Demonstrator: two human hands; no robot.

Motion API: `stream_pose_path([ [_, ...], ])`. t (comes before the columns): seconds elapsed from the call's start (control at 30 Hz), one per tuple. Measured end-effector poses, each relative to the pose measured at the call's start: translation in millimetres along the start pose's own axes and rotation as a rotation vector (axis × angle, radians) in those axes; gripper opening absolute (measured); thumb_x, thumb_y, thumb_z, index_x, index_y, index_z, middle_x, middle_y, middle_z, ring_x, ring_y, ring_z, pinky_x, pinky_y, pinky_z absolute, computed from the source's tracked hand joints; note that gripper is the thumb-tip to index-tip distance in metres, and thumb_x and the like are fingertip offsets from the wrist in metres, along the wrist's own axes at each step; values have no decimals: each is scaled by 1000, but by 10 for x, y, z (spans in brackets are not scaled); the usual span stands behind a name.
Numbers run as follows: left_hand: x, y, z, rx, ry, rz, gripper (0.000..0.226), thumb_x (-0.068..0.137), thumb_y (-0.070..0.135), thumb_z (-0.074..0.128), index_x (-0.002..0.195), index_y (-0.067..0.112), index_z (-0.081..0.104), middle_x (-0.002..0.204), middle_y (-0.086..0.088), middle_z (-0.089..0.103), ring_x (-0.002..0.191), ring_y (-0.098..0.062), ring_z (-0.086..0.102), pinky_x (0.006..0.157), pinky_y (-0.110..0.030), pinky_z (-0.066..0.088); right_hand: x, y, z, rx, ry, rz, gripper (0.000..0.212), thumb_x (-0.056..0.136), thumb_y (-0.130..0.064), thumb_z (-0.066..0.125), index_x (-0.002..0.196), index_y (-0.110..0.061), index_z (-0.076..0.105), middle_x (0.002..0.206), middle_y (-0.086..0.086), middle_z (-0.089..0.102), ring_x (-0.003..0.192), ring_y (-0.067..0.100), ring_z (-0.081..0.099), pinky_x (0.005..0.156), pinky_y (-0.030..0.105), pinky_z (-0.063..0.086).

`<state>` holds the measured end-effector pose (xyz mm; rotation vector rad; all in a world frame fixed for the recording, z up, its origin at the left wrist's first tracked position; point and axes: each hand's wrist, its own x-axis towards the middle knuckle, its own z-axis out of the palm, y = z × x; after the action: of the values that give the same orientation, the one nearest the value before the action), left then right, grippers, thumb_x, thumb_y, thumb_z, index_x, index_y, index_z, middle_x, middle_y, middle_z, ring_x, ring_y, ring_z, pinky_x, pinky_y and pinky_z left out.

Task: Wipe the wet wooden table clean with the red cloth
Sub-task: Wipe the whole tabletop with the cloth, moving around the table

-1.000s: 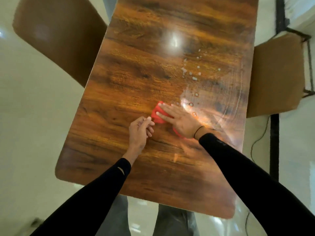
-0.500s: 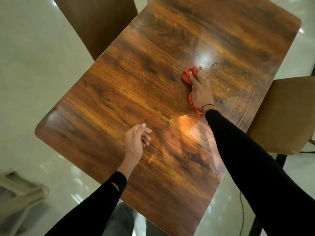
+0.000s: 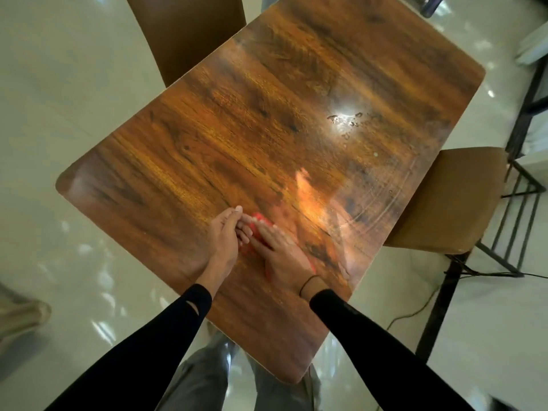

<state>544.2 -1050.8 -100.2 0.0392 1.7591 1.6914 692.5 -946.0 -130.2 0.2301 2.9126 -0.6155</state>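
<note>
From the head view, the wiping step is judged to be under way: the red cloth (image 3: 260, 222) is pressed flat onto the wooden table (image 3: 184, 149) under the right hand (image 3: 283, 256), near the table's near edge. Droplets (image 3: 348, 121) are seen well apart from the cloth, toward the far side, and curved wet streaks (image 3: 394, 191) lie to the right; a stroke out to those patches is probably called for next. The right hand is spread open, palm down on the cloth, gripping nothing. The left hand (image 3: 224, 235) is loosely curled just beside the cloth, its fingertips close to it; whether the cloth is touched cannot be told.
</note>
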Motion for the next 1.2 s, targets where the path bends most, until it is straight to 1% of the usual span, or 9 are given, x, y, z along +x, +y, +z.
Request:
stream_pose_path([
  [0.13, -225, -62, -44, 12, 17, -23, 44, 114, 23, 52, 87, -6, 71, 58, -6, 64, 46, -14, 57, 47, -21, 47, -497, -200, 209, -76, -178, -140, 79, 108, -33, 40, 176, -28, -1, 183, 4, -14, 168, 22, -17, 138, 50, 2],
  [0.33, -395, -205, 24, 23, 70, -28, 44, 113, 26, 52, 88, -3, 73, 59, -6, 64, 48, -15, 56, 48, -22, 45, -668, 113, 113, -155, -219, -240, 107, 100, -32, 69, 175, -30, -7, 181, 4, -21, 169, 26, -14, 138, 50, 5],
  [0.4, -427, -256, 92, -17, 98, -35, 44, 113, 25, 53, 89, -7, 72, 58, -6, 64, 47, -14, 56, 46, -21, 45, -596, 363, -52, -148, -161, -173, 106, 98, -30, 73, 176, -30, 1, 182, 6, -15, 169, 28, -12, 137, 51, -2],
  [0.5, -486, -304, 252, -72, 147, -38, 44, 114, 21, 52, 91, -11, 70, 56, -5, 64, 45, -10, 56, 43, -18, 43, -362, 831, -461, 51, -57, 13, 68, 111, -21, 52, 172, -36, 27, 183, 3, 10, 170, 27, 2, 138, 56, 5],
  [0.57, -535, -344, 369, -83, 177, -37, 42, 114, 20, 51, 90, -7, 72, 57, -4, 64, 45, -10, 57, 44, -17, 42, -182, 1167, -721, 126, 4, 144, 51, 118, -45, 34, 169, -49, 27, 182, -1, 16, 169, 27, 12, 136, 60, 12],
  [0.6, -568, -363, 419, -89, 191, -39, 41, 114, 20, 51, 88, -4, 72, 57, -4, 65, 46, -10, 57, 44, -17, 42, -127, 1323, -799, 122, 35, 200, 54, 116, -50, 35, 169, -51, 21, 182, 2, 15, 168, 30, 15, 135, 61, 13],
  [0.77, -745, -388, 620, -85, 315, -17, 42, 113, 26, 52, 84, 7, 76, 61, -6, 66, 49, -14, 57, 46, -21, 42, -21, 1857, -907, -66, 140, 266, 67, 115, -12, 44, 175, -22, 16, 182, 14, 1, 169, 34, 4, 136, 54, 8],
  [0.97, -997, -426, 776, -94, 430, 39, 43, 114, 30, 49, 88, 8, 75, 68, -4, 67, 57, -13, 59, 54, -21, 45, -303, 1341, -578, 38, 251, 473, 87, 98, -4, 44, 176, -15, 7, 182, 16, -7, 169, 32, -5, 138, 51, 4],
  [1.2, -1301, -570, 901, -91, 540, 33, 42, 115, 27, 48, 89, 6, 74, 69, -5, 68, 56, -13, 60, 55, -21, 46, -1014, 490, 24, -52, 33, -71, 86, 101, -9, 44, 176, -16, 2, 181, 16, -15, 169, 33, -8, 137, 53, 15],
])
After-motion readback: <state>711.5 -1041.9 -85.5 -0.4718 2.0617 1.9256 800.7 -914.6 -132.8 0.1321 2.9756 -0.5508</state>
